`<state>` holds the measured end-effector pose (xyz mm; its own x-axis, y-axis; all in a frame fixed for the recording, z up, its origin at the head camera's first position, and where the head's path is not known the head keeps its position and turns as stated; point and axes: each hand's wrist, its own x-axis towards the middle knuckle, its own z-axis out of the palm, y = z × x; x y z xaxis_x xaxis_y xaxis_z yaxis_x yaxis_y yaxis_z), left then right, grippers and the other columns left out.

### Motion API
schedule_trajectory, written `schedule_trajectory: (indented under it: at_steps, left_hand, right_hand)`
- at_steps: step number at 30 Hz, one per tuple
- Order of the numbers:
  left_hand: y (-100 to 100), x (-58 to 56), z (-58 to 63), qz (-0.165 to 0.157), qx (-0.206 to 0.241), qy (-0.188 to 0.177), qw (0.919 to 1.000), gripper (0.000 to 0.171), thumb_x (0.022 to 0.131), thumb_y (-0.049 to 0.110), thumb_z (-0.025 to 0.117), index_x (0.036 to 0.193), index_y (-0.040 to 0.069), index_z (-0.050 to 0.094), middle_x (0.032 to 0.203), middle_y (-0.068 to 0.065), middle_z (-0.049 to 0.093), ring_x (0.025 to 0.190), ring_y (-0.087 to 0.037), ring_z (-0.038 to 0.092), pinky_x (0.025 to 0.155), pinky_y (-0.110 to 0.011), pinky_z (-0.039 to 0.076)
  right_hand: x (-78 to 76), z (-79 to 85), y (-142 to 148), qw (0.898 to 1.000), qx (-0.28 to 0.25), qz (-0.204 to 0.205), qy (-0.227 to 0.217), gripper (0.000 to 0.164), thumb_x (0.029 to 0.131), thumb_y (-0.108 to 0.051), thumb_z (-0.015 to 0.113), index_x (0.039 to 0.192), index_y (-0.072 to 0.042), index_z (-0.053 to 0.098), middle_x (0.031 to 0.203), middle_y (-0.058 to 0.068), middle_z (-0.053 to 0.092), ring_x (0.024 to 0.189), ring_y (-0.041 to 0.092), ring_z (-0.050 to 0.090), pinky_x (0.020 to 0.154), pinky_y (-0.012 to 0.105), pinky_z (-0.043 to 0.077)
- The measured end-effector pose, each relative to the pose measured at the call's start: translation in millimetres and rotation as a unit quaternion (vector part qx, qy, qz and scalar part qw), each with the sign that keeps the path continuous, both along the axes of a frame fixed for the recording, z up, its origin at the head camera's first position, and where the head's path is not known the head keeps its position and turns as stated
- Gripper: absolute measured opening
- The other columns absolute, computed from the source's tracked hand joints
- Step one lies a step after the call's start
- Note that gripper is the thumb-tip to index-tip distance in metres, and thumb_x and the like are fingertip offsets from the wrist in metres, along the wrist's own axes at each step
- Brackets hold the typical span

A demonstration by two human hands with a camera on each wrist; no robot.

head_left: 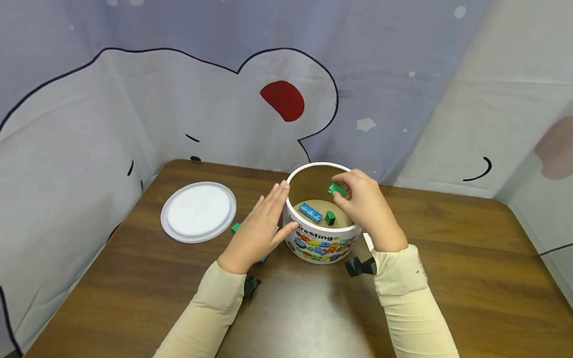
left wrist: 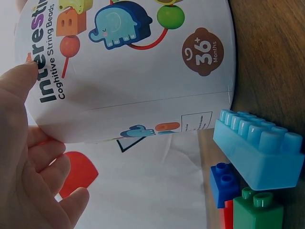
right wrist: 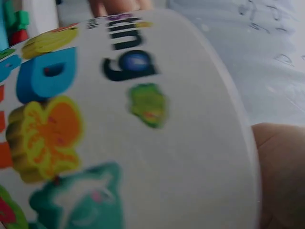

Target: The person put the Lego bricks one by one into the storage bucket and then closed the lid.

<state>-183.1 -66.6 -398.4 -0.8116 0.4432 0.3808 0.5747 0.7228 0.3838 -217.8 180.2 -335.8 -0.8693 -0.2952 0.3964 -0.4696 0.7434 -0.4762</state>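
A round white tub (head_left: 320, 258) with a printed label stands upright on the table. Over its inside, my right hand (head_left: 371, 211) pinches a small green toy brick (head_left: 337, 188) between thumb and fingers. On the tub's floor lie a long blue brick (head_left: 310, 212) and a small green brick (head_left: 330, 218). My left hand (head_left: 256, 230) rests on the tub's left side, fingers straight along the rim and thumb on the label. The right wrist view shows mostly the label (right wrist: 190, 143); the pinched brick is hidden there.
Beside the tub's left side sit a light blue brick (left wrist: 255, 155), a dark blue brick (left wrist: 224, 183), a green brick (left wrist: 257, 212) and a partly hidden red brick (left wrist: 227, 215). A white round lid (head_left: 200, 212) lies farther left on the wooden table (head_left: 473, 270). A printed curtain (head_left: 199, 102) hangs behind.
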Motion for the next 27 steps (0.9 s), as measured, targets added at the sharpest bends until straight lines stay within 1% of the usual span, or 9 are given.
schedule_trajectory:
  at_steps: [3,5,8,12,16,18,22,24,27]
  left_hand:
    - [1,-0.2,-0.8,0.001,0.0,0.0,1.0,0.08,0.104,0.043,0.056,0.162,0.004,0.018,0.168,-0.01,0.017,0.155,-0.024,0.014,0.121,-0.054,0.022]
    - [2,-0.1,-1.1,0.0,0.0,0.0,1.0,0.08,0.104,0.043,0.056,0.162,0.004,0.017,0.168,-0.01,0.017,0.155,-0.024,0.014,0.121,-0.054,0.022]
    - [4,0.0,-1.5,-0.003,-0.001,-0.001,1.0,0.08,0.104,0.044,0.055,0.162,0.005,0.017,0.168,-0.01,0.016,0.155,-0.023,0.012,0.121,-0.055,0.023]
    - [5,1.0,-0.7,-0.003,0.0,-0.002,1.0,0.079,0.104,0.043,0.056,0.162,0.005,0.018,0.168,-0.01,0.017,0.155,-0.022,0.012,0.12,-0.055,0.023]
    - [5,1.6,0.3,0.002,-0.002,-0.002,1.0,0.08,0.103,0.043,0.056,0.162,0.005,0.018,0.168,-0.009,0.017,0.155,-0.022,0.012,0.121,-0.053,0.022]
    - [5,1.6,0.4,0.002,-0.002,-0.001,1.0,0.08,0.103,0.044,0.057,0.162,0.005,0.019,0.168,-0.009,0.017,0.155,-0.022,0.012,0.121,-0.053,0.021]
    - [4,1.4,-0.2,0.003,0.0,-0.002,1.0,0.081,0.102,0.044,0.058,0.162,0.005,0.019,0.168,-0.009,0.017,0.155,-0.023,0.013,0.122,-0.052,0.02]
    - [4,1.2,-0.7,0.002,0.001,-0.001,1.0,0.081,0.102,0.043,0.058,0.162,0.005,0.019,0.168,-0.01,0.018,0.155,-0.023,0.013,0.121,-0.053,0.02]
    - [4,1.3,-0.6,0.001,0.001,0.0,1.0,0.081,0.103,0.043,0.058,0.162,0.005,0.019,0.168,-0.01,0.018,0.155,-0.024,0.014,0.121,-0.054,0.022]
  right_hand:
    - [-6.8,-2.3,-6,1.0,0.022,-0.007,-0.012,0.024,0.09,0.0,0.069,0.112,0.008,0.071,0.101,0.019,0.066,0.088,0.03,0.062,0.079,0.042,0.054]
    - [-8.6,-4.0,-8,0.999,0.018,-0.02,-0.017,0.025,0.09,0.0,0.07,0.113,0.009,0.071,0.101,0.021,0.066,0.09,0.031,0.065,0.079,0.041,0.057]
    - [-7.9,-5.7,-7,0.999,-0.004,-0.048,-0.014,0.026,0.09,0.0,0.07,0.114,0.009,0.07,0.1,0.022,0.065,0.091,0.032,0.068,0.081,0.041,0.058]
    - [-3.5,-6.0,-1,0.997,-0.037,-0.067,0.015,0.022,0.09,0.0,0.067,0.11,0.008,0.071,0.097,0.021,0.066,0.09,0.033,0.069,0.081,0.042,0.058]
    - [2.9,-3.7,8,0.992,-0.076,-0.073,0.063,0.015,0.089,0.001,0.066,0.102,0.006,0.073,0.092,0.019,0.066,0.085,0.032,0.067,0.078,0.043,0.058]
    - [6.5,-2.5,13,0.988,-0.096,-0.082,0.088,0.014,0.088,0.002,0.067,0.1,0.006,0.074,0.091,0.019,0.066,0.083,0.031,0.067,0.076,0.037,0.057]
    - [14.5,-2.0,27,0.979,-0.136,-0.102,0.116,0.014,0.088,0.005,0.066,0.099,0.007,0.074,0.093,0.019,0.065,0.081,0.028,0.067,0.073,0.013,0.051]
    - [18.5,-3.0,35,0.975,-0.149,-0.117,0.116,0.014,0.089,0.005,0.065,0.099,0.008,0.073,0.094,0.019,0.064,0.08,0.024,0.065,0.072,0.005,0.046]
    - [23.9,-6.3,46,0.972,-0.156,-0.143,0.099,0.014,0.09,0.003,0.063,0.099,0.007,0.073,0.093,0.017,0.065,0.08,0.018,0.062,0.072,0.002,0.044]
